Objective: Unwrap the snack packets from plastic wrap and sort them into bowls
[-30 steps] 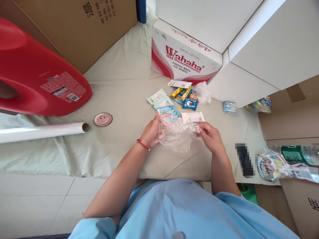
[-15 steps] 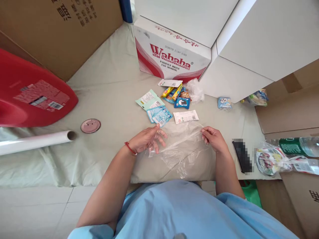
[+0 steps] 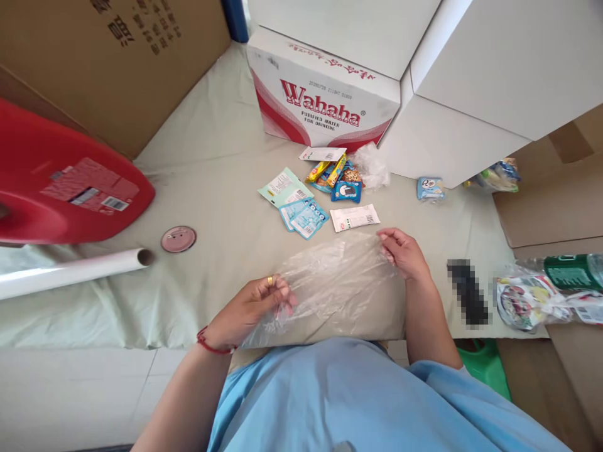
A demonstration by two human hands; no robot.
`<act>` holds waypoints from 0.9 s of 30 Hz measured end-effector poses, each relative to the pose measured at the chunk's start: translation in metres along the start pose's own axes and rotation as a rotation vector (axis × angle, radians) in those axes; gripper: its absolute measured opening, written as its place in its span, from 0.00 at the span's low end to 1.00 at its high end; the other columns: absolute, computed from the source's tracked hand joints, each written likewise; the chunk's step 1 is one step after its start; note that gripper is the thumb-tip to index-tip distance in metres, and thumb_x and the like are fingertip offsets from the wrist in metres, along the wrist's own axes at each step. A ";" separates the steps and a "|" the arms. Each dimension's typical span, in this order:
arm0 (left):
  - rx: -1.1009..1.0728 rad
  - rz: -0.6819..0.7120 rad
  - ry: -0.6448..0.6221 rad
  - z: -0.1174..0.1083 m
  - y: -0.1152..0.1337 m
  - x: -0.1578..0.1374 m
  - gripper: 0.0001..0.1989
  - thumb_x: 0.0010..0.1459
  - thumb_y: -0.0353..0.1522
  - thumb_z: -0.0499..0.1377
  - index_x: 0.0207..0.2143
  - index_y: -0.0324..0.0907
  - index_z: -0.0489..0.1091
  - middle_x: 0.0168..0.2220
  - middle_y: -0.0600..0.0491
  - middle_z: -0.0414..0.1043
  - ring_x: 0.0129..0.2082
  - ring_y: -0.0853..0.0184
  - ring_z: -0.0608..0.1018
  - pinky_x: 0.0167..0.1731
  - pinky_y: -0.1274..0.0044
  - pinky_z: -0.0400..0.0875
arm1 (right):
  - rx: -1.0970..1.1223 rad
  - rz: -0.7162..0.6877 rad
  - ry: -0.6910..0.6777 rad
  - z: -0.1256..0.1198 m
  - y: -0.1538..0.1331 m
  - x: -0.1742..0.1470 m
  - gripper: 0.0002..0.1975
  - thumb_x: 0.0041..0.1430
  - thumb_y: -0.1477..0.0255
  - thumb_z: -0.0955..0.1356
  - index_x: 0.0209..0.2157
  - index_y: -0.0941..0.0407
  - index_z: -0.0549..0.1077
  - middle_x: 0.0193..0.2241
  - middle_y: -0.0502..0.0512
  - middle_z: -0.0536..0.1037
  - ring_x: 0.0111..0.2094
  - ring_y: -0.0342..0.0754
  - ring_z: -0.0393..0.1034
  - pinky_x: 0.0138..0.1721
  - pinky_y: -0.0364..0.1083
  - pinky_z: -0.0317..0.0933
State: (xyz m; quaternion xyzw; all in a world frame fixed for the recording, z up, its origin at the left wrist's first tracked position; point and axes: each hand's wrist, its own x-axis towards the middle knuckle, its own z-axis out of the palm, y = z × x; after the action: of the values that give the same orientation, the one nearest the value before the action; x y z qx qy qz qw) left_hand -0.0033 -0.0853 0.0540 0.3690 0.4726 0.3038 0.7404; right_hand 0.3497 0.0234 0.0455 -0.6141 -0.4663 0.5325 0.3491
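A clear plastic bag point(image 3: 330, 276) stretches between my two hands over the cloth-covered surface. My left hand point(image 3: 264, 298), with a gold ring and a red wrist cord, is closed on the bag's left part. My right hand point(image 3: 402, 252) pinches the upper right edge of the bag. Just beyond it lie a white sachet point(image 3: 354, 218), two light-blue packets point(image 3: 304, 216) and a pale green packet point(image 3: 285, 185). Behind these is a small pile of snack packs point(image 3: 346, 190), with another white sachet point(image 3: 323, 154) and a crumpled clear bag point(image 3: 374, 168).
A Wahaha carton point(image 3: 325, 94) stands at the back beside white boxes point(image 3: 461, 138). At left are a red jug point(image 3: 70, 176), a white roll point(image 3: 70, 274) and a round pink disc point(image 3: 178, 239). To the right lie a dark blurred object point(image 3: 468, 294) and a plastic bottle point(image 3: 570, 272).
My left hand has moved left and toward me, its spread fingers now closed on the bag. The bag is drawn out wider. My right hand has risen slightly.
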 end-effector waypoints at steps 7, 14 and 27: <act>-0.338 -0.067 0.370 0.015 -0.015 0.006 0.30 0.49 0.57 0.68 0.33 0.44 0.60 0.33 0.52 0.81 0.22 0.66 0.82 0.17 0.81 0.63 | -0.147 -0.574 0.424 0.049 -0.017 -0.027 0.11 0.67 0.62 0.69 0.46 0.51 0.74 0.47 0.56 0.76 0.45 0.50 0.74 0.50 0.52 0.71; -0.078 0.005 0.482 0.015 -0.012 0.002 0.22 0.60 0.54 0.59 0.32 0.45 0.62 0.34 0.51 0.80 0.22 0.65 0.81 0.19 0.76 0.69 | -0.746 -0.915 -0.298 0.086 0.018 -0.096 0.21 0.71 0.70 0.66 0.64 0.52 0.69 0.64 0.66 0.69 0.65 0.58 0.65 0.62 0.60 0.68; 0.669 0.007 0.864 -0.001 -0.024 -0.027 0.25 0.60 0.55 0.57 0.46 0.44 0.68 0.36 0.49 0.77 0.29 0.59 0.79 0.31 0.68 0.73 | -0.764 -0.866 0.165 0.021 0.032 -0.090 0.16 0.66 0.73 0.70 0.55 0.50 0.76 0.65 0.63 0.64 0.66 0.64 0.59 0.58 0.67 0.69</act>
State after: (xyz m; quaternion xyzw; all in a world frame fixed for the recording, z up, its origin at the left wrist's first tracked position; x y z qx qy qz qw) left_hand -0.0122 -0.1197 0.0464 0.4274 0.8035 0.2633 0.3201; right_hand 0.3362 -0.0732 0.0413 -0.4895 -0.8050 0.0856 0.3240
